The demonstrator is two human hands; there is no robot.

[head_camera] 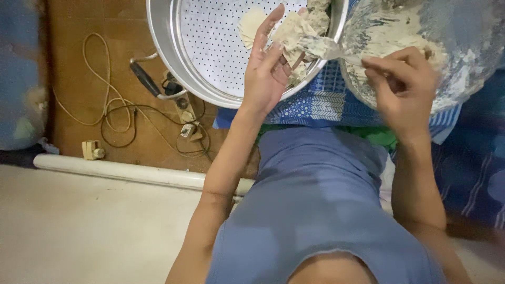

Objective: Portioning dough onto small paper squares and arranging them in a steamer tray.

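Note:
My left hand is raised, palm up, over the rim of a round metal steamer tray with a perforated white bottom. It cradles a pale dough wrapper on its fingers. My right hand grips a metal spoon; the spoon's bowl rests on the wrapper and carries pale filling. Just right of the tray stands a large metal bowl smeared with the same creamy mixture. Two folded pieces lie in the tray near its right side.
A blue patterned cloth lies under the tray and bowl. On the brown tile floor to the left are a power strip, tangled cables and a loose plug. A white pipe runs along the floor's edge.

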